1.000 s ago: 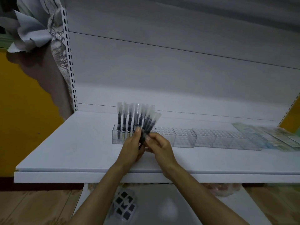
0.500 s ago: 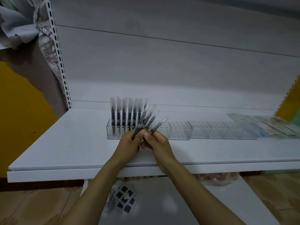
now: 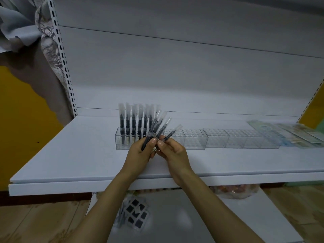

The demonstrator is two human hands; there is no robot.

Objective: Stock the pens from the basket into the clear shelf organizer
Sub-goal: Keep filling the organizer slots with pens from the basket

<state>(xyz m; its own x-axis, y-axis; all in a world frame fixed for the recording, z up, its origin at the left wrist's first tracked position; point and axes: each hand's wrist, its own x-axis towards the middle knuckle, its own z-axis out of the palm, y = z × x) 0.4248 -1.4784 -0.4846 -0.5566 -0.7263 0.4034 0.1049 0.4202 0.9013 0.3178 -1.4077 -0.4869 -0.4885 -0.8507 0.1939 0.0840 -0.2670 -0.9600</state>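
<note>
- The left hand [image 3: 140,155] grips a bunch of thin black pens with clear caps [image 3: 155,126], fanned out just in front of the long clear plastic organizer [image 3: 194,142] on the white shelf [image 3: 70,155].
- The right hand [image 3: 173,152] pinches one pen [image 3: 168,135] near its bottom end.
- More pens [image 3: 133,122] stand in the organizer's left end.
- The pens look light, stiff and smooth, so they may slip. Holding the middle of the barrel seems best.
</note>
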